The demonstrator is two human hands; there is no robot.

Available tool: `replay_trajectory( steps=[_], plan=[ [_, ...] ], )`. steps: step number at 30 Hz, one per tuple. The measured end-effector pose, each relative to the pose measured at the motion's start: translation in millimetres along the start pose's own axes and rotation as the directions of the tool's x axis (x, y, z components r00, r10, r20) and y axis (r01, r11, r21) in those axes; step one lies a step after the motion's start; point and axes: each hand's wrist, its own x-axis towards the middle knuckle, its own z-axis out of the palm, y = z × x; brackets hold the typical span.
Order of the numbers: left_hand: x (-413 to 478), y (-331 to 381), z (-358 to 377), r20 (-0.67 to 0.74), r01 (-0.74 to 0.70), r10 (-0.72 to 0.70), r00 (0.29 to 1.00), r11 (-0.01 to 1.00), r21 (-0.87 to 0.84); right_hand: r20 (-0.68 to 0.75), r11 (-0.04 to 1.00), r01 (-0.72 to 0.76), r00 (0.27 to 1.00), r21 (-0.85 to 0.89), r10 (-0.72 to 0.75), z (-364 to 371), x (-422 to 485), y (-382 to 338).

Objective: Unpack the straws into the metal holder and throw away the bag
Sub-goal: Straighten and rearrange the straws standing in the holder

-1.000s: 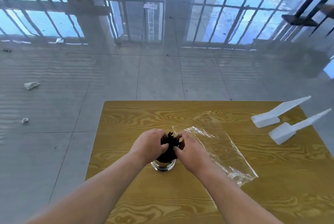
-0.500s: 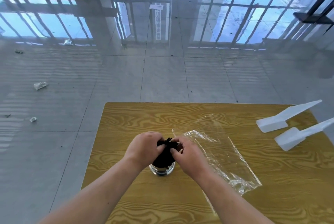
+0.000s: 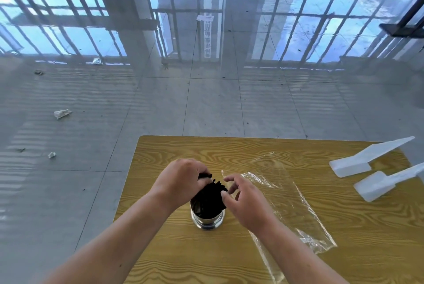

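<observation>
— How are the straws (image 3: 212,194) oriented?
— Upright in the metal holder (image 3: 207,219), tips fanned upward, gripped at the left by the curled left hand (image 3: 181,182).
— And rightward?
— The right hand (image 3: 245,201) is held loosely spread; beyond its fingers the bag (image 3: 286,203) is laid flat.

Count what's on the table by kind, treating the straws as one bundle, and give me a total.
Metal holder: 1
Bundle of black straws, standing in the holder: 1
Clear plastic bag, lying flat: 1
White plastic scoops: 2
Total: 5
</observation>
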Motion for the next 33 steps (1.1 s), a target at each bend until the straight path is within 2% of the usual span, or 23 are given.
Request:
replay_trajectory(
  steps=[8, 12, 15, 17, 19, 20, 22, 24, 25, 27, 30, 32, 33],
  plan=[
    [11.5, 11.2, -50.7, -0.072, 0.029, -0.030, 0.997, 0.999, -0.027, -0.105, 0.979, 0.076, 0.993, 0.191, -0.057, -17.4, -4.9, -14.8],
    [16.1, 10.4, -73.5, -0.204, 0.044, -0.068, 0.977, 0.992, -0.122, -0.180, 0.913, 0.142, 0.981, 0.382, -0.077, -24.4, -8.9, -27.7],
    [20.1, 9.5, -79.2, -0.337, 0.038, -0.126, 0.933, 0.966, -0.255, -0.269, 0.883, 0.192, 0.960, 0.428, -0.078, -27.2, -12.9, -40.5],
    [20.4, 9.5, -76.6, -0.387, 0.061, -0.191, 0.902, 0.944, -0.324, -0.267, 0.872, 0.189, 0.961, 0.451, -0.070, -23.6, -16.0, -48.9],
    [17.7, 9.1, -68.9, -0.410, 0.077, -0.231, 0.882, 0.930, -0.359, -0.190, 0.835, 0.159, 0.979, 0.526, -0.067, -18.4, -19.4, -56.3],
    [15.7, 9.2, -63.8, -0.417, 0.075, -0.237, 0.877, 0.927, -0.368, -0.096, 0.800, 0.093, 0.994, 0.593, -0.045, -16.0, -19.7, -60.3],
    [12.3, 9.3, -52.2, -0.422, 0.062, -0.244, 0.873, 0.914, -0.401, 0.181, 0.707, -0.159, 0.982, 0.689, 0.044, -12.7, -16.6, -71.1],
    [9.4, 9.9, -40.4, -0.408, 0.057, -0.259, 0.875, 0.894, -0.444, 0.424, 0.557, -0.405, 0.900, 0.725, 0.102, -9.7, -11.2, -78.5],
    [8.1, 10.2, -34.3, -0.400, 0.057, -0.260, 0.879, 0.890, -0.453, 0.493, 0.461, -0.482, 0.864, 0.746, 0.106, -8.4, -8.2, -80.2],
    [4.3, 11.0, -23.1, -0.359, 0.068, -0.269, 0.894, 0.872, -0.485, 0.540, 0.281, -0.551, 0.833, 0.786, 0.122, -6.8, -2.5, -80.0],
    [-2.7, 11.6, -8.7, -0.257, 0.100, -0.295, 0.920, 0.813, -0.574, 0.511, 0.077, -0.536, 0.832, 0.841, 0.217, -6.9, 6.8, -77.4],
    [-5.8, 10.3, -2.9, -0.170, 0.137, -0.336, 0.927, 0.721, -0.679, 0.479, 0.001, -0.503, 0.824, 0.864, 0.301, -7.8, 14.2, -74.1],
    [-7.0, 9.4, -1.5, -0.122, 0.157, -0.369, 0.921, 0.640, -0.752, 0.462, -0.010, -0.488, 0.821, 0.873, 0.334, -8.9, 17.6, -71.4]
  ],
)
